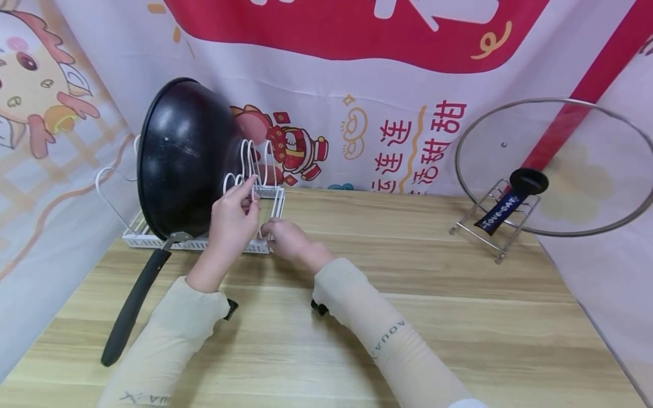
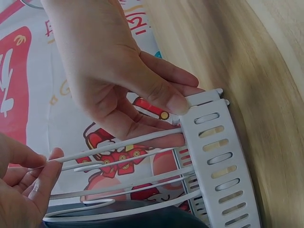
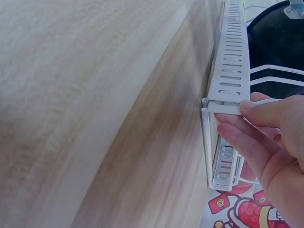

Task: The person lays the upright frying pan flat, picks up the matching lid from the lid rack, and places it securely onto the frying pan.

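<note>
A white slotted rack with upright wire dividers stands at the back left of the table. The left hand pinches the top of one wire divider near the rack's right end. Lower down, the right hand grips the rack's end corner, its thumb on the white slotted rail and its fingers beneath. A black wok stands on its side in the rack, its dark handle slanting down toward the front left.
At the right, a large glass lid with a black knob handle leans in a small metal wire stand. Printed cloth hangs behind the wooden table.
</note>
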{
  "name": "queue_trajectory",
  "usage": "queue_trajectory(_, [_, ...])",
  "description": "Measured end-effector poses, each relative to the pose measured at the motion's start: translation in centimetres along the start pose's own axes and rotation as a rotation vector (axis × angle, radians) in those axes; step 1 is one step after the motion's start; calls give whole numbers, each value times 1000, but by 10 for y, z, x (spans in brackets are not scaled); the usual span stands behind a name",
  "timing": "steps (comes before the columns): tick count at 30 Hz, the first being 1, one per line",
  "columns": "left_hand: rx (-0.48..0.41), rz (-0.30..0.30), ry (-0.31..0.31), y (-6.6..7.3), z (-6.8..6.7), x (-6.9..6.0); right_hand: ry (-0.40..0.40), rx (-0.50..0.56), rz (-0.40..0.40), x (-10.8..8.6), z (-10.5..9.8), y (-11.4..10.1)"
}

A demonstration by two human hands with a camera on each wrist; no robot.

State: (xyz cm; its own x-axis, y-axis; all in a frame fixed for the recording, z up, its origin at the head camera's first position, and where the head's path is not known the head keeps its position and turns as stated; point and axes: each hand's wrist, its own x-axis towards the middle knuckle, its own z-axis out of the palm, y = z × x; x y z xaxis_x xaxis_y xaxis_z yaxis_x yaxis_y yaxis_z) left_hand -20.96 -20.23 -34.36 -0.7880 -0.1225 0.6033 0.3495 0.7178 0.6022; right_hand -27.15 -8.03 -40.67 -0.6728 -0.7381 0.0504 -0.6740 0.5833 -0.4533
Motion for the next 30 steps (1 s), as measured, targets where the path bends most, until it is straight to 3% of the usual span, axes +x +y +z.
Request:
queue_trajectory(8, [6, -9, -13, 3, 2, -2, -28, 4, 19, -5, -2, 1])
queue_trajectory(30, [-13, 5, -26, 10, 9, -1, 3, -15, 1, -12, -4, 9])
